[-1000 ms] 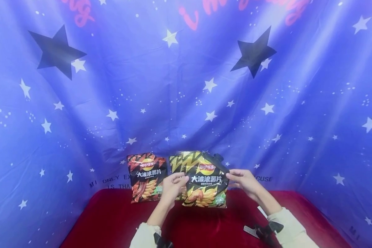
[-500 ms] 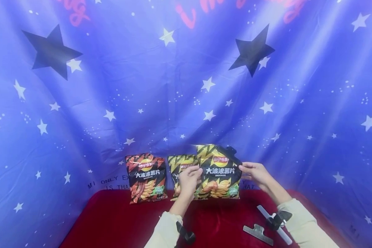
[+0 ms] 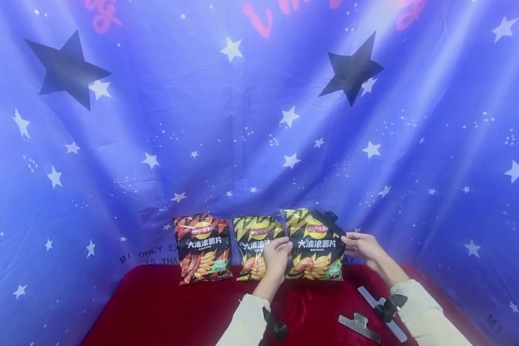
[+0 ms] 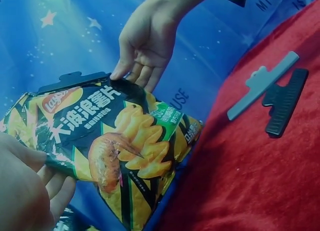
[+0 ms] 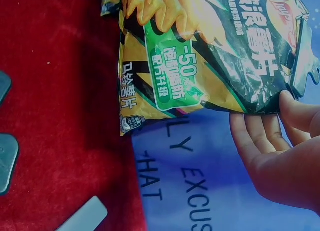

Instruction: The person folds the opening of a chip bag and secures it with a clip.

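My left hand [image 3: 278,259] pinches the left edge of a black-and-yellow potato chip bag [image 3: 315,257]. At the opposite edge, the thumb and fingers of my right hand [image 3: 366,247] pinch the same bag, as the right wrist view shows closely. A dark clip [image 4: 72,82] is fastened slantwise across the bag's upper right corner. The bag stands upright near the back of the red table, its front facing me. Just left of it is a second yellow chip bag [image 3: 252,235], partly hidden behind my left hand. A red chip bag [image 3: 204,254] stands farther left.
Two loose clips lie on the red cloth [image 3: 164,312] at the right: a dark ridged clip [image 4: 287,103] and a light grey clip [image 4: 262,86]. My right wrist covers part of one in the head view. A blue starry curtain [image 3: 242,120] hangs behind the table.
Both hands have carried the clipped yellow bag rightward, from overlapping the second yellow bag to a place beside it. It rose a little, then came down. The loose clips have come into fuller view.
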`<state>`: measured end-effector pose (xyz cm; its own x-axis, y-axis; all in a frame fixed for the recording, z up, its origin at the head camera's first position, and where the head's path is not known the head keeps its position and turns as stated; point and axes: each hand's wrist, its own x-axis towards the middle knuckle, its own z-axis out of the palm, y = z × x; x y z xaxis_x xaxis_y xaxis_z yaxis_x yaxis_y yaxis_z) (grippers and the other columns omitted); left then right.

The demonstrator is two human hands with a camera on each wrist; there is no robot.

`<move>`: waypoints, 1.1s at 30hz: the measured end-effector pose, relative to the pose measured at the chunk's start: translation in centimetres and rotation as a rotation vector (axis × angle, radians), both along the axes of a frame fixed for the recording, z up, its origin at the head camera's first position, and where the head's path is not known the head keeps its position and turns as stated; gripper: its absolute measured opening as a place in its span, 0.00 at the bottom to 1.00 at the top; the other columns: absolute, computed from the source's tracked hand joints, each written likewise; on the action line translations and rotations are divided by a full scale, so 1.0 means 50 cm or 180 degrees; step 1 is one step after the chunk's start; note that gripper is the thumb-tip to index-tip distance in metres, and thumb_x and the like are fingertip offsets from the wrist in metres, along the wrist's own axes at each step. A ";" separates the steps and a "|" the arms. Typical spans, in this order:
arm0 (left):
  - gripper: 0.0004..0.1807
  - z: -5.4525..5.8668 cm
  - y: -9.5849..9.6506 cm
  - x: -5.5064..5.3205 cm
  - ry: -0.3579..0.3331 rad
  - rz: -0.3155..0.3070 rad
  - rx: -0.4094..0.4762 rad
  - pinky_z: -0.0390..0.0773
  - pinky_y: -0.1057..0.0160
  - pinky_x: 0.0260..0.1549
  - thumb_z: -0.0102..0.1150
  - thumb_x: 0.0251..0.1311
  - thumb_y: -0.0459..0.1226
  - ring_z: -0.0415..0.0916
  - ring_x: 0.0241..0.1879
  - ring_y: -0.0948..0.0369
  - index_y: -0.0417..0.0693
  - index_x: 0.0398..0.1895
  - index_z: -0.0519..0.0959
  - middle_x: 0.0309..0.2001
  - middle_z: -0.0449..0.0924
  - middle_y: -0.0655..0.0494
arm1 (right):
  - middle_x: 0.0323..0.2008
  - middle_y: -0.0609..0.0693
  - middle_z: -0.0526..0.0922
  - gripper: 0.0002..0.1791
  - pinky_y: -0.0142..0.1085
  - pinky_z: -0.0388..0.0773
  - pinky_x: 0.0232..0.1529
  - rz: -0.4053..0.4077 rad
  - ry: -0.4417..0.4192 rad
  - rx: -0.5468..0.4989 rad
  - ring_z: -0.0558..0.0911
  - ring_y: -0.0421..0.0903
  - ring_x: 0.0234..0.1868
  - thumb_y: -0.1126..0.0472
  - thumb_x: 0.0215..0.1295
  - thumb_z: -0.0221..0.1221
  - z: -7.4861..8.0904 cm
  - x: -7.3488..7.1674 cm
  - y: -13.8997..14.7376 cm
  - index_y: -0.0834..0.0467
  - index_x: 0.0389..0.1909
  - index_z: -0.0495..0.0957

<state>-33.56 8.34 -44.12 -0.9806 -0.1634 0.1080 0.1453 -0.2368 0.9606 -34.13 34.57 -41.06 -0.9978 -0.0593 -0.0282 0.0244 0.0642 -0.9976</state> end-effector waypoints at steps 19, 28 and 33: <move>0.15 -0.042 0.029 -0.021 0.0008 0.0006 -0.0303 0.85 0.56 0.48 0.60 0.62 0.25 0.85 0.47 0.52 0.32 0.52 0.83 0.47 0.87 0.36 | 0.31 0.40 0.85 0.10 0.35 0.86 0.43 -0.0198 -0.0083 -0.0031 0.85 0.36 0.34 0.69 0.73 0.57 -0.043 -0.031 0.009 0.69 0.50 0.79; 0.21 -0.050 0.031 -0.027 -0.0006 -0.0344 -0.0525 0.78 0.48 0.62 0.55 0.66 0.27 0.78 0.60 0.43 0.31 0.62 0.76 0.58 0.81 0.34 | 0.30 0.41 0.85 0.24 0.35 0.86 0.44 -0.0306 -0.0134 -0.0080 0.85 0.35 0.33 0.71 0.73 0.55 -0.049 -0.035 0.008 0.82 0.62 0.65; 0.25 -0.055 0.030 -0.030 0.0024 -0.0529 -0.0527 0.76 0.46 0.63 0.54 0.66 0.27 0.76 0.62 0.41 0.29 0.66 0.72 0.61 0.78 0.32 | 0.30 0.40 0.84 0.29 0.33 0.86 0.43 -0.0358 -0.0147 -0.0047 0.84 0.33 0.33 0.69 0.74 0.55 -0.058 -0.044 0.009 0.83 0.66 0.60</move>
<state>-35.04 9.83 -46.86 -0.9916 0.0207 0.1273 0.1248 -0.0974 0.9874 -36.33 35.00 -43.96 -0.9959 0.0521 -0.0742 0.0765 0.0437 -0.9961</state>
